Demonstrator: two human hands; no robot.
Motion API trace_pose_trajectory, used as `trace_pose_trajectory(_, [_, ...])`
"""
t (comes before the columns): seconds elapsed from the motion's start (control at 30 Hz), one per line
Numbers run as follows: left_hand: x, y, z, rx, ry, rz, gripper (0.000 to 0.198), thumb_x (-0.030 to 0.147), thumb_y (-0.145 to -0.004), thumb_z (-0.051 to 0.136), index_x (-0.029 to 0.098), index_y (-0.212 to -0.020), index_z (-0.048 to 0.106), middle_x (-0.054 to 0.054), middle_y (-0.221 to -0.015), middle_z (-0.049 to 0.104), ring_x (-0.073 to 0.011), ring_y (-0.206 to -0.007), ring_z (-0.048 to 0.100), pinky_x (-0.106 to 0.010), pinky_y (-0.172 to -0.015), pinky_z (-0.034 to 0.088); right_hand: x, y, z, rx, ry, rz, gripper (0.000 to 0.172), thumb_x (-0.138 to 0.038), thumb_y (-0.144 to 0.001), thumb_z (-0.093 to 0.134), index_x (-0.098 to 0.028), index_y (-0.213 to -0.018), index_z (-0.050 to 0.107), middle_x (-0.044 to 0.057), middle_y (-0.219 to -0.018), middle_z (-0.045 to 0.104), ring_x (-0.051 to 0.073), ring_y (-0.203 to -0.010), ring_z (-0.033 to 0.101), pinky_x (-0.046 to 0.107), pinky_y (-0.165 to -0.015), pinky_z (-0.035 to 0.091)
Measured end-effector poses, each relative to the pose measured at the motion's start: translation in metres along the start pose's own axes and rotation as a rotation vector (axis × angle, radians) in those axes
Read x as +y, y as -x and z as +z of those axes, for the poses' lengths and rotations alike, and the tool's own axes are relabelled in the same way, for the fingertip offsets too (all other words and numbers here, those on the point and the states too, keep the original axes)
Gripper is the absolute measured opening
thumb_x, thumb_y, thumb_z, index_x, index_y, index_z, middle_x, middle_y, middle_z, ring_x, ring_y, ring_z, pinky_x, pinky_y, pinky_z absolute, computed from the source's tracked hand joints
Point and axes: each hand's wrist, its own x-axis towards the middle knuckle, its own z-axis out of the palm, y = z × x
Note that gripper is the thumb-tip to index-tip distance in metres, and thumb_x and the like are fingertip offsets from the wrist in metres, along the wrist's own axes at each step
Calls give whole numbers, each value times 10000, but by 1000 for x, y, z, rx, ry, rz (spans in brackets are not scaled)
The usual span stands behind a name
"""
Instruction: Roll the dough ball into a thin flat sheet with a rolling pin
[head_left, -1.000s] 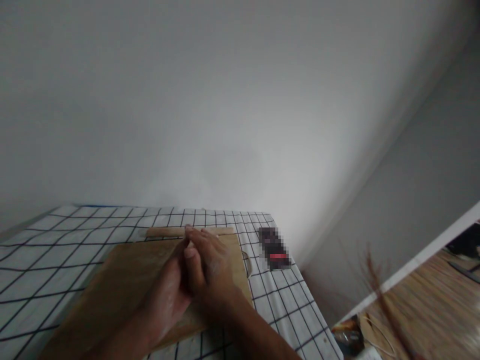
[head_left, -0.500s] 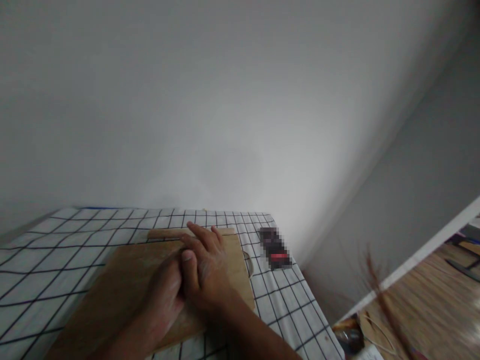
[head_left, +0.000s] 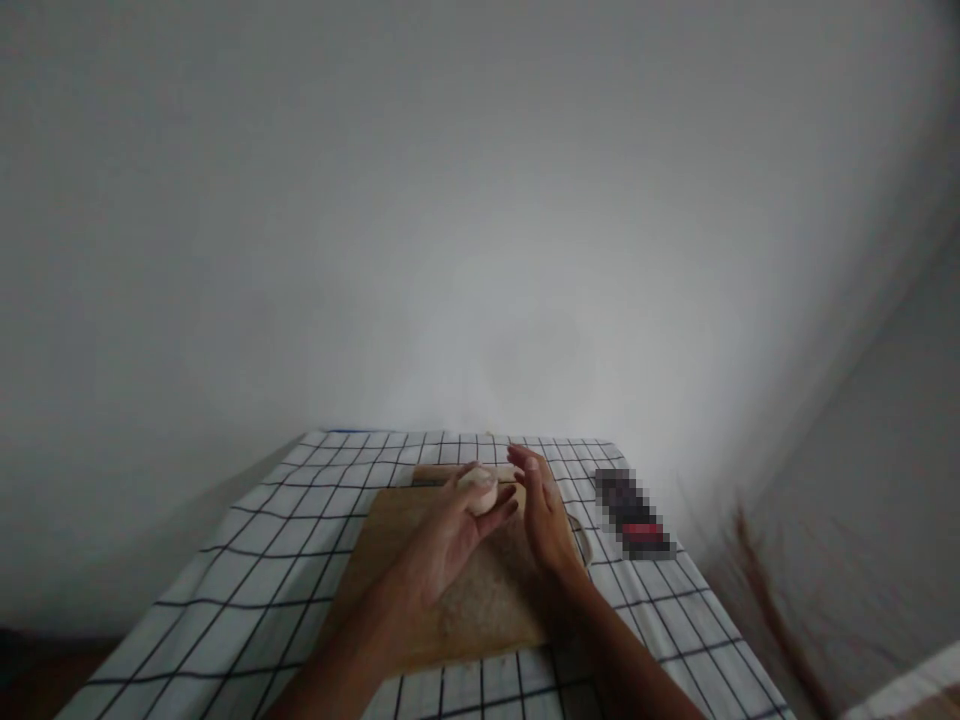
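A pale ball of dough (head_left: 480, 490) sits in my left hand (head_left: 454, 535), between the thumb and the fingers, above a wooden board (head_left: 480, 625). My right hand (head_left: 544, 505) is held upright just to the right of the dough, fingers stretched out, with nothing in it. A gap separates that palm from the dough. Behind the hands, a wooden rolling pin (head_left: 435, 472) lies along the far edge of the board, partly hidden by my left hand. White powder marks the board's surface.
A white cloth with dark grid lines (head_left: 292, 560) covers the table. To the right of the board lies a dark object with a red patch (head_left: 637, 520), blurred out. The wall (head_left: 465, 250) rises behind the table, and brown twigs (head_left: 765, 590) stand beyond its right edge.
My hands were pressed together, the right over the left; now they are apart and the dough shows in my left hand. The view has swung left.
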Motion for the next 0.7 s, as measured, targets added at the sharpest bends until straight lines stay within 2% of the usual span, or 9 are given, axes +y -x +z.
trace_pose_trajectory(0.07, [-2,2,2,5,-22,-21,243,420,-825,692,251,-999,668,-36,-1132,704,-246,-1119,652,-372,-903,564,8,-4,-4,14,-42,65,484,-509,-1039,316,-215,-1249,638,111,-1286,634,233,-1179,599,427,-1040,441])
trace_pose_trajectory(0.13, [-3,3,3,40,-135,-20,301,481,-843,664,259,-1046,675,-51,-1136,700,-260,-1103,652,-367,-831,570,13,-7,-7,34,-62,84,507,-539,-1026,328,-197,-1211,653,132,-1252,646,233,-1110,635,392,-969,484])
trace_pose_trajectory(0.23, [-3,0,-4,89,-314,18,349,517,-814,689,240,-1024,718,-82,-1098,709,-293,-1109,631,-374,-855,537,16,-10,-9,64,-59,77,506,-555,-1014,349,-190,-1169,664,129,-1208,658,224,-1043,654,364,-913,502])
trace_pose_trajectory(0.33, [-3,-4,-18,61,-711,124,334,477,-729,780,210,-928,749,-100,-1035,702,-307,-1045,633,-405,-915,494,18,-13,-11,80,-54,72,489,-554,-1011,360,-196,-1153,661,105,-1164,668,216,-999,658,359,-884,508])
trace_pose_trajectory(0.4, [-5,-5,-28,-5,-1018,209,359,448,-752,754,224,-1032,736,-92,-1096,690,-294,-1059,627,-413,-947,477,20,-16,-14,93,-48,79,478,-558,-1007,369,-203,-1133,663,88,-1129,677,211,-970,660,353,-866,510])
trace_pose_trajectory(0.47, [-6,-4,-36,-94,-1185,232,400,392,-778,718,261,-1155,695,-69,-1190,677,-275,-1118,613,-401,-989,463,23,-18,-18,102,-31,84,466,-561,-1003,377,-212,-1113,666,73,-1093,684,207,-948,663,347,-859,510])
trace_pose_trajectory(0.6, [-3,0,-44,-229,-1227,179,527,258,-704,750,307,-1221,661,-14,-1291,659,-264,-1222,575,-361,-1050,439,30,-22,-26,113,17,85,454,-560,-999,390,-219,-1097,673,55,-956,693,212,-911,665,349,-856,512])
trace_pose_trajectory(0.7, [0,-2,-45,-211,-1181,169,583,261,-746,706,311,-1316,592,-16,-1371,616,-249,-1219,587,-348,-1012,479,32,-24,-29,126,23,84,454,-557,-997,391,-214,-1092,672,55,-918,693,214,-888,667,348,-846,515])
